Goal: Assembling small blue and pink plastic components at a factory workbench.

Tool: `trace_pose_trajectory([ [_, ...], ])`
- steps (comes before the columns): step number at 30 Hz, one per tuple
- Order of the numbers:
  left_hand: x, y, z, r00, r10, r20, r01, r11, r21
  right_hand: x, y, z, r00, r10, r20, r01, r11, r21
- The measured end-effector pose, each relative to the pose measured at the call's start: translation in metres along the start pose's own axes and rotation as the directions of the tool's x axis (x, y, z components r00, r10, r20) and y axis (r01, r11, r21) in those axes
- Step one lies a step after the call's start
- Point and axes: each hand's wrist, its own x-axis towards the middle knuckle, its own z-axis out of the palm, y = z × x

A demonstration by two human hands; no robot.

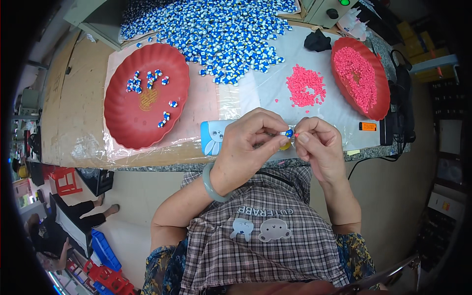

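My left hand (243, 150) is closed in a pinch on a small blue-and-white piece (289, 133) at the table's front edge. Close beside it, my right hand (322, 147) pinches a tiny pink piece (296, 135) between thumb and forefinger; the two pieces are nearly touching. Something yellow shows just below my left thumb, too covered to name. A large heap of blue-and-white pieces (221, 39) spreads over the far middle. Beyond my right hand lies a small pile of pink pieces (305, 83). Several pieces with pink bits sit in the red scalloped plate (120, 113) on the left.
Another red scalloped plate (382, 93), filled with pink pieces, stands at the right. Near it are a black crumpled cloth (317, 41) and an orange-and-black item (368, 127). A blue rabbit-patterned item (211, 135) lies partly under my left hand. Another person (54, 241) sits at lower left.
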Motion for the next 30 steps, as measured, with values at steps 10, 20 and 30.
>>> trace_pose_trajectory([
  [10,0.001,0.006,-0.008,0.976,-0.2,0.084,0.214,0.956,-0.2,0.0,-0.006,0.002,0.999,-0.035,0.027,0.032,0.995,0.097],
  [20,0.003,0.015,-0.013,0.973,-0.201,0.113,0.218,0.96,-0.173,0.004,-0.003,-0.01,0.993,0.087,0.081,-0.107,0.949,0.295],
  [30,0.002,0.013,-0.006,0.97,-0.23,0.074,0.236,0.967,-0.093,0.002,0.0,-0.008,0.997,0.048,0.066,-0.059,0.981,0.187],
])
